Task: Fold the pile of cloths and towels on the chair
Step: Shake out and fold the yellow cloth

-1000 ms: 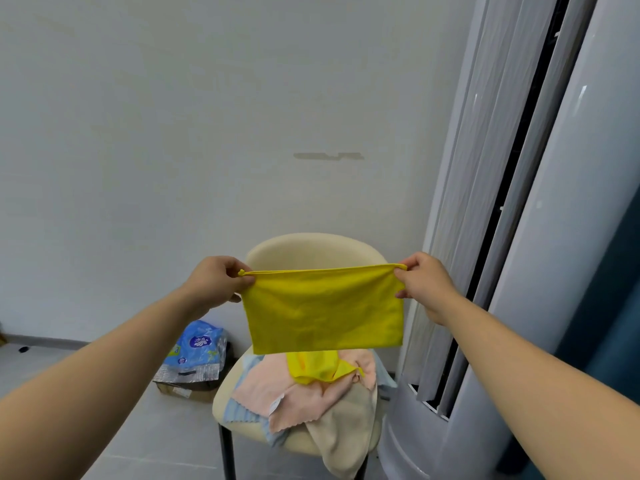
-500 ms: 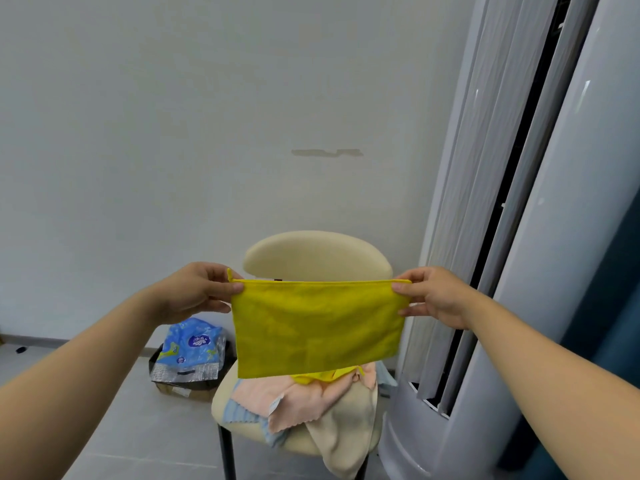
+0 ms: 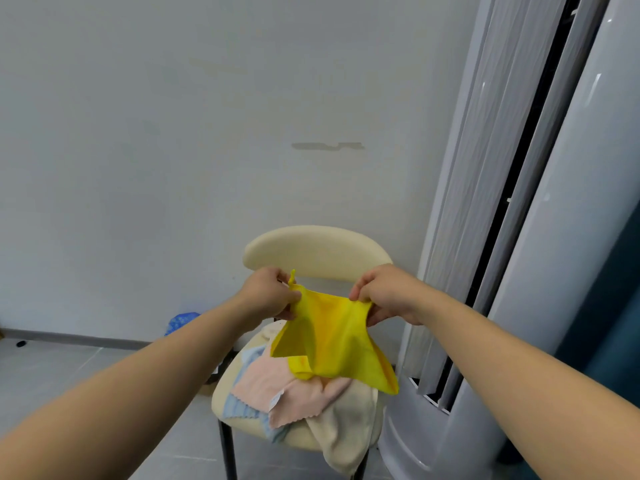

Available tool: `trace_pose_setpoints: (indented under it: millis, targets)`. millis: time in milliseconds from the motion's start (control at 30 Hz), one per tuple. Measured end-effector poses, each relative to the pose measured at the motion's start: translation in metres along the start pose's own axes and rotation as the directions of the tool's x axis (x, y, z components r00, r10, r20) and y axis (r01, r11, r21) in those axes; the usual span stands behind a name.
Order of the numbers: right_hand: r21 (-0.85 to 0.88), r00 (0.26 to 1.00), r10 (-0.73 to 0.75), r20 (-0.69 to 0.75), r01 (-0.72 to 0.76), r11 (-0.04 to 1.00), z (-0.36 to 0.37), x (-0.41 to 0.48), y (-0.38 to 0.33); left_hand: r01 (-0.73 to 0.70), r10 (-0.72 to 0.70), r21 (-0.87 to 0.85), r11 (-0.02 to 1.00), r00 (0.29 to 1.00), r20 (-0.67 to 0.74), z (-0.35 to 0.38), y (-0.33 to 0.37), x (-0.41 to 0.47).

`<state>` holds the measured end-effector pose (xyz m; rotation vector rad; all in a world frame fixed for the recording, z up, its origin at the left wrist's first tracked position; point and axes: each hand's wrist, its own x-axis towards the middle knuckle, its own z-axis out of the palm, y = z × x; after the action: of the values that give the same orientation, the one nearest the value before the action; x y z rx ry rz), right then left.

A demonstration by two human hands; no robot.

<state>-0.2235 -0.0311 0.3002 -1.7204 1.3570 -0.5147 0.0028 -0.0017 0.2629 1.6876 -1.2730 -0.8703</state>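
Fingers (image 3: 361, 292) of the right hand (image 3: 389, 294) pinch one top corner of the yellow cloth (image 3: 332, 337), and the left hand (image 3: 266, 296) pinches the other. Hands close together, cloth sagging between them, right above the pink cloth (image 3: 277, 386) and cream towel (image 3: 346, 427) heaped on the chair (image 3: 315, 251).
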Motion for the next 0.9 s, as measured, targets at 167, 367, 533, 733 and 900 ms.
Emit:
trace_pose_setpoints:
  millis: [167,367,533,733,900]
  targets:
    - [-0.032,0.975,-0.135,0.175,0.143,0.989,-0.002,-0.004,-0.007,-0.153,0.154,0.099,0.983,0.988,-0.007,0.010,0.006,-0.010]
    - [-0.248,0.912,-0.405,0.068,0.408,0.879,0.006,-0.002,-0.007,-0.254,0.259,0.116,0.960,0.966,-0.028,0.013,0.012,-0.021]
    - [-0.349,0.856,-0.517,-0.022,0.478,0.806,0.012,0.001,-0.007,-0.305,0.312,0.118,0.945,0.949,-0.041,0.014,0.018,-0.030]
    - [-0.225,0.844,-0.528,-0.090,0.500,0.837,0.014,-0.001,-0.009,-0.326,0.328,0.070,0.943,0.945,-0.007,0.015,0.023,-0.037]
    - [-0.246,0.843,-0.533,-0.074,0.503,0.829,0.013,-0.004,-0.011,-0.345,0.350,0.126,0.930,0.937,-0.016,0.018,0.028,-0.041]
